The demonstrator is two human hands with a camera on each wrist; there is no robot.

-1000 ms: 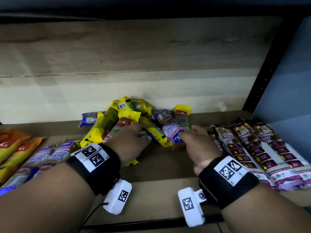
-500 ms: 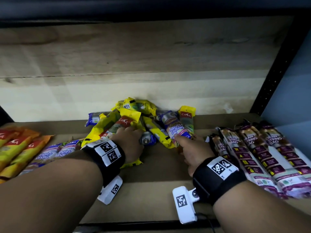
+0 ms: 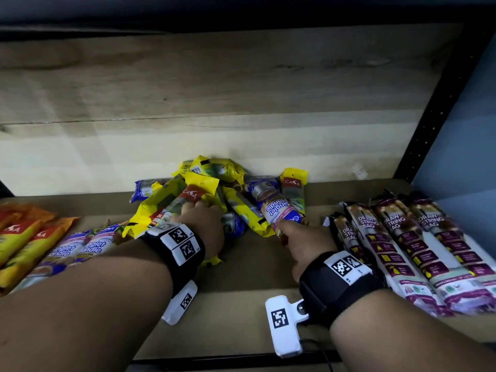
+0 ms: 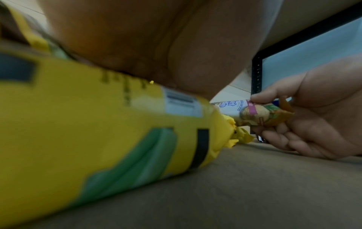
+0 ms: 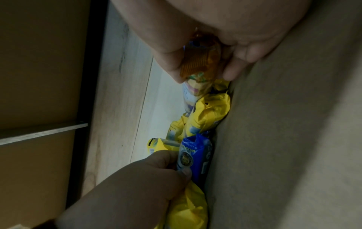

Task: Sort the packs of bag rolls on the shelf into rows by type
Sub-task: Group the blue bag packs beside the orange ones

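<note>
I see my right hand [image 3: 306, 245] pinching the near end of a purple pack [image 3: 279, 210] that says "Singlet Handle". My thumb [image 4: 274, 94] is on top and my other fingers [image 4: 282, 139] curl under it. The far end of that pack still lies on the pile [image 3: 214, 189] in the middle of the shelf [image 3: 241, 304], by the back wall.

My left hand [image 3: 204, 224] is on the left side of the pile. It lies on top of a yellow pack [image 4: 117, 131], and its fingers are curled down on a blue pack [image 5: 194, 156] next to that one. I think it is holding the blue pack, but I cannot see the grip well.

The pile is mostly yellow packs, with some blue and purple ones mixed in. They lie every which way, some on top of others.

On the right is a neat row of brown packs [image 3: 418, 245] that say "Draw String Bag". They lie side by side, touching. On the left is a row of purple "Singlet Handle" packs [image 3: 72, 248], and past them some orange packs [image 3: 24, 234].
</note>
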